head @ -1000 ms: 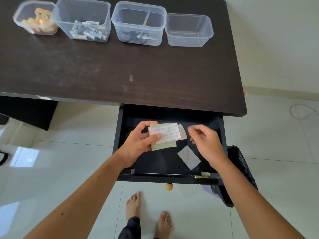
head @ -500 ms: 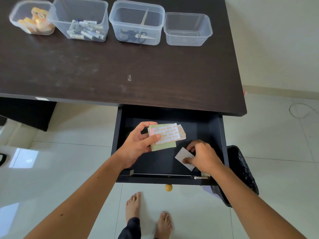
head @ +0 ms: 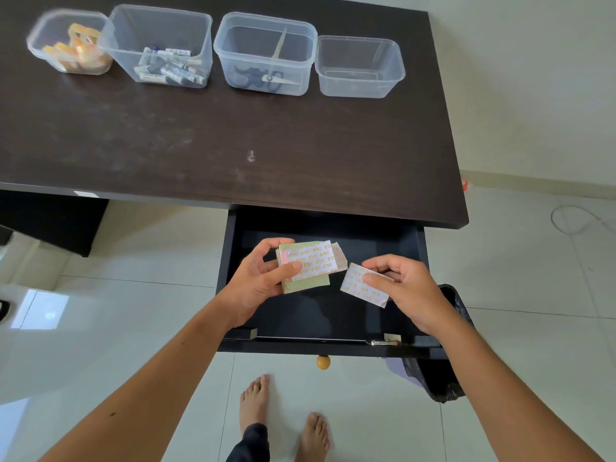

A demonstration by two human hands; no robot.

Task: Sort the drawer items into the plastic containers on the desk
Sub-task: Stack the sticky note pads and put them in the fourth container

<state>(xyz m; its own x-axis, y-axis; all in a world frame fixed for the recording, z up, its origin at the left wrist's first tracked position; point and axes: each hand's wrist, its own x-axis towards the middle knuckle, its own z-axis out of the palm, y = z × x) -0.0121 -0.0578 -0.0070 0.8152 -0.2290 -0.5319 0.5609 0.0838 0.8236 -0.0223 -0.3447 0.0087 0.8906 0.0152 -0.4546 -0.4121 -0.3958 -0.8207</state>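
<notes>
Loose pad: a sticky-note pad (head: 364,288) was pinched in the right hand (head: 405,291), above the open drawer (head: 325,315).
Stack: the left hand (head: 258,283) gripped a stack of sticky notes (head: 308,265), thumb on top.
Destination: likely the bare container (head: 359,66) on the counter (head: 216,135).
Risk: the uneven stack could fan and spill sheets into the drawer if the thumb eased.

Both bare forearms are reaching forward from the lower corners of the view, converging over the open drawer. The left hand (head: 256,281) is curling its fingers and thumb around a stack of sticky notes (head: 308,265). The right hand (head: 405,288) is pinching a single note sheet (head: 361,288) between thumb and fingers, just beside the left.
</notes>
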